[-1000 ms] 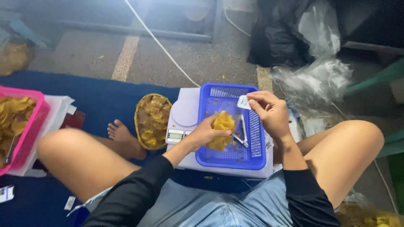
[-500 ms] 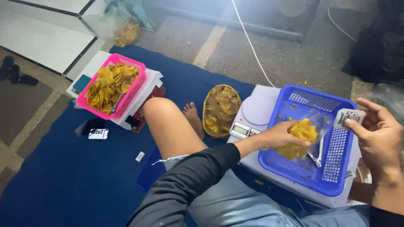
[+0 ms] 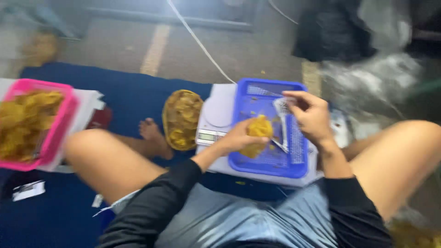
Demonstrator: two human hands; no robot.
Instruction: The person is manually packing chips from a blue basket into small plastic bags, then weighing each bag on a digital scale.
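Note:
I sit on a blue mat with a blue plastic basket (image 3: 294, 167) in front of me, resting on a white base. My left hand (image 3: 239, 138) grips a bunch of yellow chips (image 3: 258, 131) inside the basket. My right hand (image 3: 310, 117) hovers above the basket's right half and pinches a small clear plastic packet (image 3: 281, 106). Metal tongs (image 3: 282, 142) lie in the basket between both hands. The picture is motion-blurred.
A small white digital scale (image 3: 216, 121) stands left of the basket, and beside it lies a round bag of chips (image 3: 181, 118). A pink basket (image 3: 59, 133) full of chips stands at far left. Black and clear plastic bags (image 3: 367, 59) lie at the back right. A white cable (image 3: 197, 41) crosses the floor.
The view swung back to the right, so the pink basket moved to the left edge. My right hand came in over the blue basket with the packet. My left hand still holds chips.

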